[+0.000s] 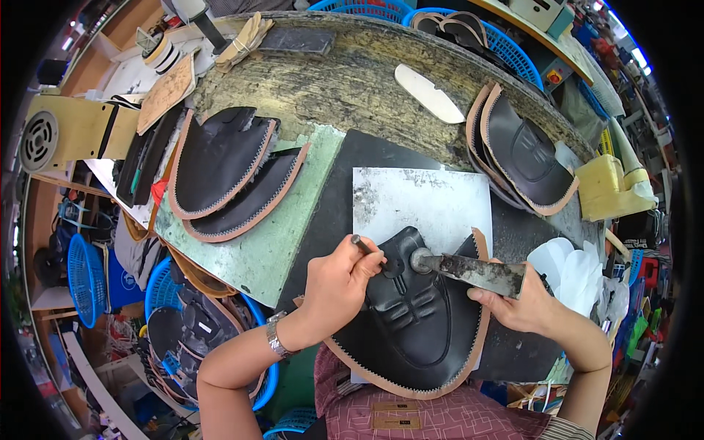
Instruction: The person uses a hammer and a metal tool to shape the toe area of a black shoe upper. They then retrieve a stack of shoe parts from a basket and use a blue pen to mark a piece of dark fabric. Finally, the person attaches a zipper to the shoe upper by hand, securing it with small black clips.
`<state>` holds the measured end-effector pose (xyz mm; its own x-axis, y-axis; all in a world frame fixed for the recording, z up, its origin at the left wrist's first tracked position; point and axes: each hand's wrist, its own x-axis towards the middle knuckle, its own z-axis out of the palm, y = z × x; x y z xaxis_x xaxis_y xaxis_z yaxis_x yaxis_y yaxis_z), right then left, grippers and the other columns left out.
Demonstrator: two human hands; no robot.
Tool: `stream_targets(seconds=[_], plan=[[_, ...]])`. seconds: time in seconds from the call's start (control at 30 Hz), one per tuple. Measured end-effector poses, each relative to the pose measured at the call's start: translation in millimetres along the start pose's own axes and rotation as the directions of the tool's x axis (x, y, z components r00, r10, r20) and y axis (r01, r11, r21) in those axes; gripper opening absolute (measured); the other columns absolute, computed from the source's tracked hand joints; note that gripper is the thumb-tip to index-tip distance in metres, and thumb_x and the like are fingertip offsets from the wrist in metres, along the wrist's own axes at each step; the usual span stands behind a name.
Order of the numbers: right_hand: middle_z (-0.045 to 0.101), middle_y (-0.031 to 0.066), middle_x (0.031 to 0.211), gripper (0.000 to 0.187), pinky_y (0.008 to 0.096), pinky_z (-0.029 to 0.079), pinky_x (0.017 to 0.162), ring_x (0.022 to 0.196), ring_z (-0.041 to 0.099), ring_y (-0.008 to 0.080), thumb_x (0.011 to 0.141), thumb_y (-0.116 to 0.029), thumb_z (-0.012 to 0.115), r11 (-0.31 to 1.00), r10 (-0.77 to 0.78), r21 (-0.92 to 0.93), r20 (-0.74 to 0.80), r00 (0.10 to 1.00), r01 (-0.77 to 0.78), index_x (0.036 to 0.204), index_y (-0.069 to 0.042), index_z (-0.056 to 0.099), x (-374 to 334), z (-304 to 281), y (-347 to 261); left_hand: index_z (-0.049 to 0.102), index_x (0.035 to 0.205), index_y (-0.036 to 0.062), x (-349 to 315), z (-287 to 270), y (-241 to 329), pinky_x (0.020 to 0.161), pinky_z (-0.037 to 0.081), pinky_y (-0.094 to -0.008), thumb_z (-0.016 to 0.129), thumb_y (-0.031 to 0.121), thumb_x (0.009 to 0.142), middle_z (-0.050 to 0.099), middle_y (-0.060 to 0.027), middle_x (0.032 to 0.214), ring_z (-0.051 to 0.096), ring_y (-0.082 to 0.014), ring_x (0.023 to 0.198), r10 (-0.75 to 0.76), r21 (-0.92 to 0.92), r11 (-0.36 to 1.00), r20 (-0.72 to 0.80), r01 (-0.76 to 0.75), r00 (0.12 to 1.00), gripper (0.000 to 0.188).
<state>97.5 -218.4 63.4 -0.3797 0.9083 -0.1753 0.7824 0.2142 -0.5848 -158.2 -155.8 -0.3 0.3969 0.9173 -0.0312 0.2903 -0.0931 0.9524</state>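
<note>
Here, at the near edge of the bench [381, 66], a black leather shoe upper [414, 323] with a tan zigzag border is lying flat, partly over a pale metal plate [433, 198] that is resting on a dark mat [330, 213]. The left hand [334, 286] is pinching a thin metal punch [365, 248] between thumb and fingers, its tip standing on the upper's top part. The right hand [524, 308] is closing around the handle of a worn hammer [469, 268], its round head sitting on the leather just beside the punch. Toward the bench's left edge, two more black uppers [227, 172] are lying overlapped on a green sheet [264, 242]. Toward the right edge, another stack of uppers [521, 154] is resting near a yellow block [605, 187]. A white insole shape [429, 93] is lying near the far edge
</note>
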Motion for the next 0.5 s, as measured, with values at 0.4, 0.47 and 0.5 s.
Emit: stream_targets(seconds=[0.4, 0.47, 0.5], plan=[[0.063, 0.0159, 0.075, 0.022, 0.0383, 0.049, 0.051, 0.054, 0.060, 0.0342, 0.079, -0.019, 0.065, 0.994, 0.027, 0.111, -0.024, 0.999, -0.024, 0.088, 0.002, 0.063, -9, 16, 20, 0.053, 0.089, -0.0046, 4, 4, 9, 0.062, 0.055, -0.0279, 0.052, 0.009, 0.091, 0.066, -0.0143, 0.079, 0.066, -0.0188, 0.068, -0.010, -0.015, 1.000, -0.086, 0.009, 0.996, 0.014], [0.064, 0.0159, 0.077, 0.024, 0.0379, 0.049, 0.050, 0.054, 0.060, 0.0334, 0.080, -0.021, 0.065, 0.999, 0.004, 0.047, -0.055, 0.998, -0.002, 0.088, 0.002, 0.065, -5, 16, 18, 0.052, 0.091, -0.0046, 9, 6, 3, 0.062, 0.054, -0.0267, 0.049, 0.010, 0.093, 0.066, -0.0128, 0.079, 0.065, -0.0156, 0.068, -0.022, -0.097, 0.995, -0.062, 0.016, 0.998, 0.015], [0.064, 0.0155, 0.078, 0.024, 0.0376, 0.049, 0.050, 0.054, 0.060, 0.0334, 0.080, -0.021, 0.065, 0.998, 0.011, 0.061, -0.056, 0.998, -0.008, 0.089, 0.001, 0.065, -4, 16, 16, 0.051, 0.092, -0.0046, 10, 7, 0, 0.062, 0.054, -0.0262, 0.048, 0.011, 0.094, 0.066, -0.0120, 0.079, 0.065, -0.0140, 0.068, -0.024, -0.140, 0.990, -0.048, 0.017, 0.999, 0.016]])
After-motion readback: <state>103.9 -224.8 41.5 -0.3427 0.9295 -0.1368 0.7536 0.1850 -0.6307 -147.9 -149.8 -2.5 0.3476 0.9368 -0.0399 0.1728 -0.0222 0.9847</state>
